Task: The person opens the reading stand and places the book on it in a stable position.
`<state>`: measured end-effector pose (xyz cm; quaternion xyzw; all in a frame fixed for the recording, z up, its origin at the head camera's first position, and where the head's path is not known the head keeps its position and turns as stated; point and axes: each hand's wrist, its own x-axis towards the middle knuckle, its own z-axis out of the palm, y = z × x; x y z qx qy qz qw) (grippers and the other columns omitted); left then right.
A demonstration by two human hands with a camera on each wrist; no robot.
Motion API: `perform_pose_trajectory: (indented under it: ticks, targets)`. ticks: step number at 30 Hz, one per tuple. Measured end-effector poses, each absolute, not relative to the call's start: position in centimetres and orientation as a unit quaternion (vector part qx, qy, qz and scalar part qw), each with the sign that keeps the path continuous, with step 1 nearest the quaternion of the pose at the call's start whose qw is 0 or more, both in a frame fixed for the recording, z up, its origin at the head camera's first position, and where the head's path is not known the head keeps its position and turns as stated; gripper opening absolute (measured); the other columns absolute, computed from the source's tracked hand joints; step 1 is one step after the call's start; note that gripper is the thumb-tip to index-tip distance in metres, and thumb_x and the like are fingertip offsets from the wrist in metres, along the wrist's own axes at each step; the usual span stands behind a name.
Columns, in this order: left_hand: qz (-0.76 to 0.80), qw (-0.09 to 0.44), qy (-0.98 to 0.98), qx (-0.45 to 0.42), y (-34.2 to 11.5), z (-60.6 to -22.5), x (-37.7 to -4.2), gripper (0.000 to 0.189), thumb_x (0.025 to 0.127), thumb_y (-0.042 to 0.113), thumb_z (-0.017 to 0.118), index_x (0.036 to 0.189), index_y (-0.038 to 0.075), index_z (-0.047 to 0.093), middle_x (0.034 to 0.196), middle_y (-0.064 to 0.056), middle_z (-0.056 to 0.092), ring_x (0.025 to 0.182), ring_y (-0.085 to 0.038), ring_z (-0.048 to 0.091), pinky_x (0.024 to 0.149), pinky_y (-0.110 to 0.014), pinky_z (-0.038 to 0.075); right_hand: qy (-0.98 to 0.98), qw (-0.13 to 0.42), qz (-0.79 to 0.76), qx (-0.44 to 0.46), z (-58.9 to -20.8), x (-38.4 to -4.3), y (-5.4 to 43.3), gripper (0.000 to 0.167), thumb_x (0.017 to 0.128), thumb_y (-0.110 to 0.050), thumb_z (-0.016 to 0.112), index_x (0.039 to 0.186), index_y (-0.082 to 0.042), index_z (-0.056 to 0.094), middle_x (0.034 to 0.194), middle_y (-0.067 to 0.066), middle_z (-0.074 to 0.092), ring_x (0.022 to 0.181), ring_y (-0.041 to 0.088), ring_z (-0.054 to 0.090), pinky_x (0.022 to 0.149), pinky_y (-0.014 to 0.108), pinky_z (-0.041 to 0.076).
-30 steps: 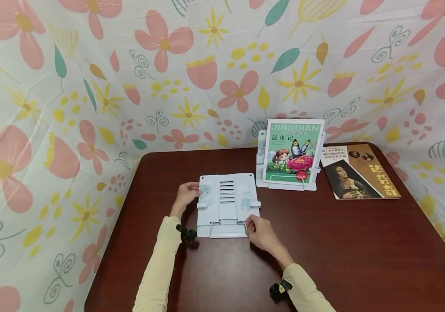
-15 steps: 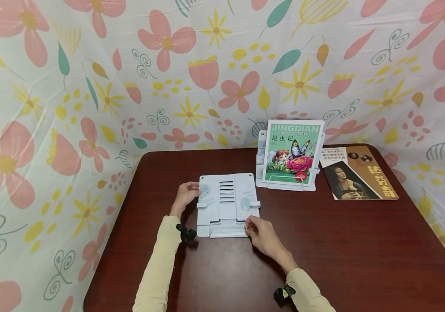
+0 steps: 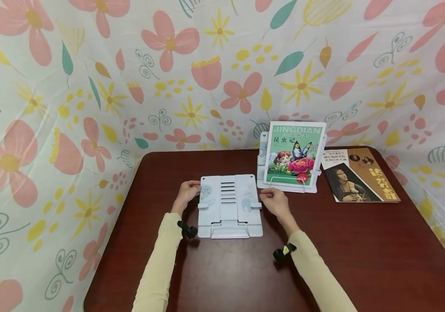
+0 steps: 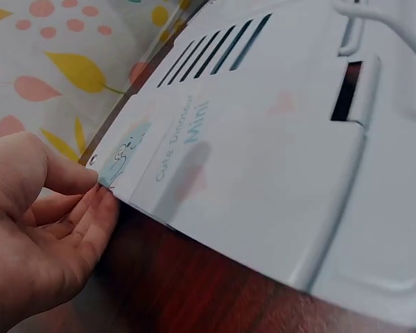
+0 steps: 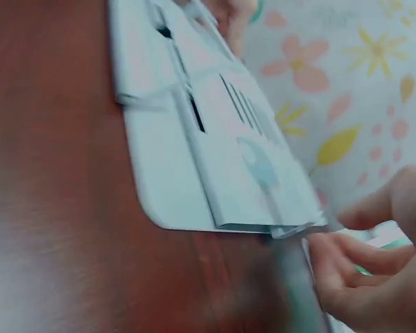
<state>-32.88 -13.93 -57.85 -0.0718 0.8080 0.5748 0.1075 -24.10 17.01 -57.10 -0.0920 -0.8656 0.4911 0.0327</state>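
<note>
A white book stand with slots, side clips and a wire page holder lies folded on the brown table. At its left edge my left hand pinches the board, thumb on top and fingers below, plain in the left wrist view beside the "Mini" print. My right hand is at the opposite edge, just above the right clip. In the right wrist view its thumb and index finger are apart, with the tips right at the board's edge; that view is blurred.
Behind to the right, a second white stand holds a green-covered book upright. A brown and white book lies flat beside it. Flower-printed cloth hangs behind the table and at its sides.
My right hand has left the wire page holder at the stand's lower right corner and moved up along the right edge. My left hand keeps its hold; the stand lies where it was.
</note>
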Motion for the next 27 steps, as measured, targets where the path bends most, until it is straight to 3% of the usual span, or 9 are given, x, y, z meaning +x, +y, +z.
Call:
perform_pose_trajectory:
  ticks: [4, 8, 13, 17, 20, 24, 27]
  targets:
    - [0.584, 0.112, 0.800, -0.082, -13.8, -57.5, -33.0, 0.031, 0.100, 0.007, 0.056, 0.128, -0.004, 0.064, 0.123, -0.022, 0.064, 0.112, -0.034, 0.065, 0.098, -0.042, 0.055, -0.861, -0.042, 0.494, -0.116, -57.4, -26.0, 16.6, 0.033, 0.097, -0.018, 0.061, 0.120, 0.003, 0.070, 0.111, 0.022, 0.071, 0.101, 0.034, 0.066, 0.081, 0.039, 0.055]
    - [0.605, 0.084, 0.787, -0.083, -14.0, -56.6, -33.0, 0.027, 0.100, 0.008, 0.058, 0.125, -0.002, 0.066, 0.117, -0.019, 0.065, 0.107, -0.030, 0.065, 0.099, -0.043, 0.055, -0.841, -0.011, 0.527, -0.119, -57.1, -26.7, 16.4, 0.030, 0.097, -0.015, 0.063, 0.118, 0.004, 0.070, 0.106, 0.021, 0.071, 0.095, 0.031, 0.066, 0.075, 0.031, 0.054]
    - [0.634, 0.024, 0.771, -0.048, -14.2, -53.9, -32.4, 0.021, 0.099, 0.010, 0.064, 0.116, -0.002, 0.069, 0.108, -0.017, 0.067, 0.104, -0.036, 0.065, 0.100, -0.050, 0.054, -0.796, 0.012, 0.598, -0.090, -54.5, -27.3, 17.1, 0.029, 0.101, -0.015, 0.061, 0.120, 0.006, 0.067, 0.109, 0.021, 0.068, 0.094, 0.027, 0.067, 0.087, 0.041, 0.059]
    - [0.643, -0.009, 0.766, -0.009, -14.4, -51.8, -30.8, 0.017, 0.098, 0.009, 0.066, 0.110, -0.002, 0.069, 0.100, -0.014, 0.068, 0.101, -0.039, 0.065, 0.089, -0.037, 0.059, -0.785, 0.024, 0.617, -0.052, -51.9, -27.2, 18.0, 0.030, 0.102, -0.020, 0.062, 0.119, 0.004, 0.065, 0.110, 0.017, 0.066, 0.094, 0.019, 0.063, 0.091, 0.040, 0.059]
    - [0.644, -0.037, 0.764, 0.025, -14.8, -50.6, -29.1, 0.016, 0.098, 0.010, 0.067, 0.108, -0.002, 0.069, 0.098, -0.013, 0.069, 0.095, -0.031, 0.067, 0.079, -0.024, 0.058, -0.795, 0.037, 0.606, -0.016, -50.3, -26.5, 18.4, 0.031, 0.101, -0.026, 0.064, 0.116, 0.000, 0.066, 0.110, 0.014, 0.066, 0.094, 0.019, 0.064, 0.088, 0.035, 0.059]
    - [0.643, -0.064, 0.762, 0.043, -15.5, -48.7, -26.7, 0.021, 0.098, 0.014, 0.068, 0.109, -0.004, 0.071, 0.103, -0.018, 0.069, 0.089, -0.020, 0.066, 0.082, -0.027, 0.059, -0.800, 0.061, 0.596, 0.035, -48.9, -25.0, 18.5, 0.029, 0.099, -0.029, 0.067, 0.111, -0.002, 0.068, 0.106, 0.014, 0.068, 0.090, 0.017, 0.065, 0.082, 0.029, 0.059]
    - [0.644, -0.066, 0.761, 0.042, -16.0, -47.9, -25.4, 0.022, 0.097, 0.015, 0.070, 0.109, -0.004, 0.071, 0.105, -0.019, 0.069, 0.089, -0.024, 0.067, 0.085, -0.031, 0.060, -0.801, 0.070, 0.591, 0.057, -48.4, -23.7, 18.5, 0.026, 0.098, -0.028, 0.069, 0.108, -0.003, 0.070, 0.102, 0.011, 0.070, 0.087, 0.014, 0.064, 0.078, 0.026, 0.057]
